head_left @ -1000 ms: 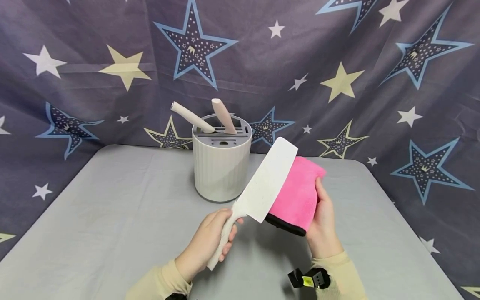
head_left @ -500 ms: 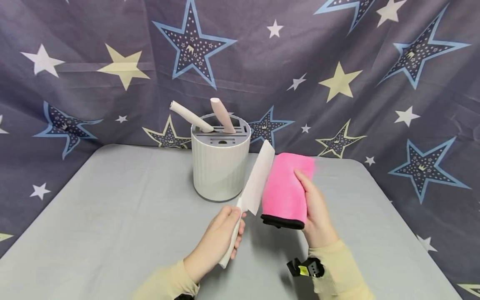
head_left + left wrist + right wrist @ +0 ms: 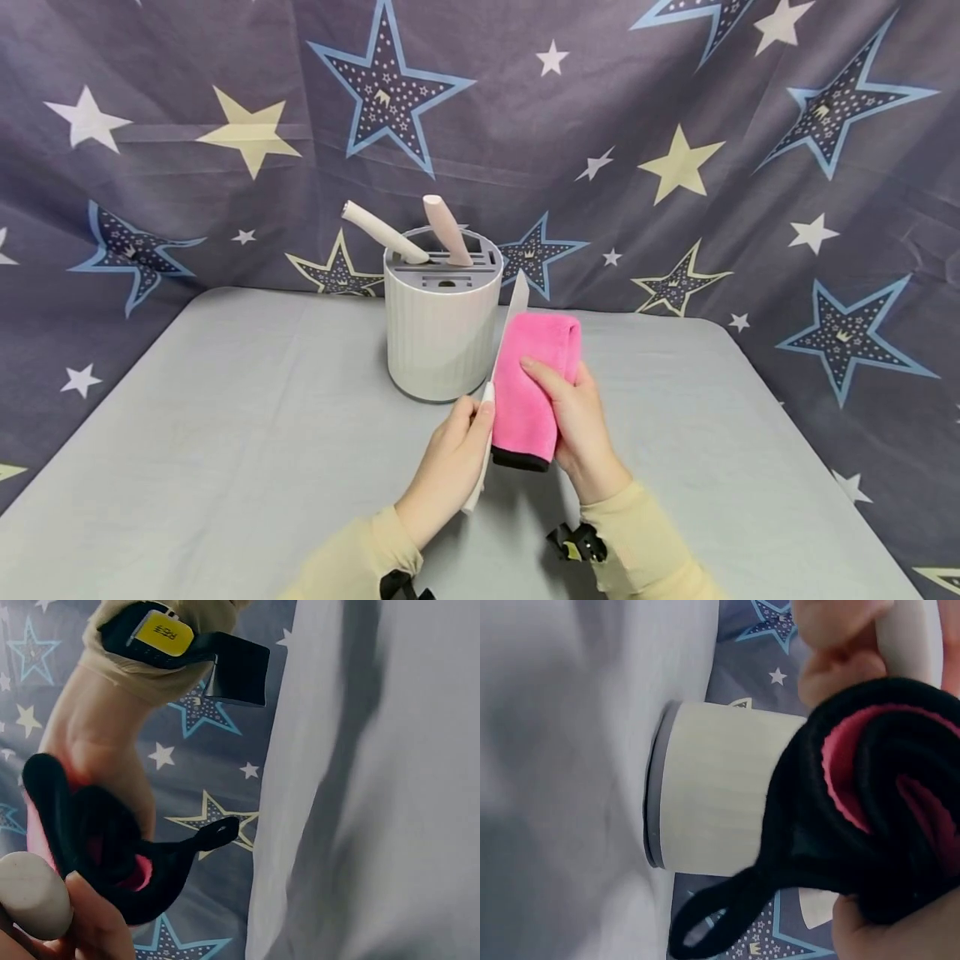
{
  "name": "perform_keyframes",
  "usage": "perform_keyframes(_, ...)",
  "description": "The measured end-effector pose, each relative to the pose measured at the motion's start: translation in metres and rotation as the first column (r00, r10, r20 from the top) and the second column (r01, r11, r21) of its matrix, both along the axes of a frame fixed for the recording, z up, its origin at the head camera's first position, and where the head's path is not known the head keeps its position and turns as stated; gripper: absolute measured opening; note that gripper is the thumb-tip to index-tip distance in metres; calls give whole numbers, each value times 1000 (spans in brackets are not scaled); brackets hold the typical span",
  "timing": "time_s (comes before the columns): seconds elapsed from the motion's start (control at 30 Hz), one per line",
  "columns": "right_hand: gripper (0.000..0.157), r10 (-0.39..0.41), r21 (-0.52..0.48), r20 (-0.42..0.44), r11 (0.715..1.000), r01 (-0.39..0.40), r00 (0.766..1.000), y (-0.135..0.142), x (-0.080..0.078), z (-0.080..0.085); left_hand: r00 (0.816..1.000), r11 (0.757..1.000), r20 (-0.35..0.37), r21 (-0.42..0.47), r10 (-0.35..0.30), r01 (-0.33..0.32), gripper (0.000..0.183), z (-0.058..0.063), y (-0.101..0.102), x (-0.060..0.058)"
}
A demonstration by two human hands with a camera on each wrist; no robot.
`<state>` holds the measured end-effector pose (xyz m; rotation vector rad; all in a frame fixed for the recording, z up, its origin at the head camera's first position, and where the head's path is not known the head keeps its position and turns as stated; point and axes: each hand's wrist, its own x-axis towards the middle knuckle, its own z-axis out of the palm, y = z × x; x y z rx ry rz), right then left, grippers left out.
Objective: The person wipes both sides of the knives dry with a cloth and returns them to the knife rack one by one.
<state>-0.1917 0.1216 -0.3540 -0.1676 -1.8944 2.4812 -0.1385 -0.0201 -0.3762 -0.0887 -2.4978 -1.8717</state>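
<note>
My left hand [image 3: 452, 458] grips the pale handle of a cleaver [image 3: 519, 296], whose white blade points up and away, seen nearly edge-on in the head view. My right hand [image 3: 585, 429] holds a folded pink cloth [image 3: 528, 379] with black edging, thumb on its front. The cloth lies along the blade's right side and hides most of it. In the left wrist view the butt of the cleaver's handle [image 3: 34, 894] shows beside the cloth's black edging [image 3: 161, 889]. The right wrist view shows the cloth's folds and its hanging loop [image 3: 720, 911].
A cream ribbed knife block [image 3: 441, 342] stands just behind the hands, left of the blade. Two knives sit in its slots, a white handle [image 3: 382, 233] and a pinkish one [image 3: 447, 231]. The grey table [image 3: 225, 433] ends at a star-patterned curtain [image 3: 525, 150].
The cleaver has turned from broadside to nearly edge-on. My right hand has brought the cloth left, from behind the blade round to its right side, and both hands are closer together.
</note>
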Motion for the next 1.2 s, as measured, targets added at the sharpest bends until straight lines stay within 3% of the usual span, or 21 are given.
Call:
perform_keyframes(0.13, 37, -25, 21, -22, 999, 25, 999, -5, 2, -1, 997, 996, -67, -77, 36, -41, 31, 0, 3, -5)
perform_keyframes(0.27, 40, -33, 52, -18, 998, 34, 999, -6, 6, -3, 995, 992, -85, -105, 60, -68, 29, -2, 6, -7)
perform_keyframes(0.93, 42, 31, 30, 39, 999, -32, 999, -3, 37, -11, 995, 995, -21, 15, 100, -100, 30, 3, 10, -8)
perform_keyframes(1.2, 47, 136, 1, 71, 991, -136, 988, 0, 54, -17, 994, 995, -17, 9, 104, -104, 34, 3, 8, -13)
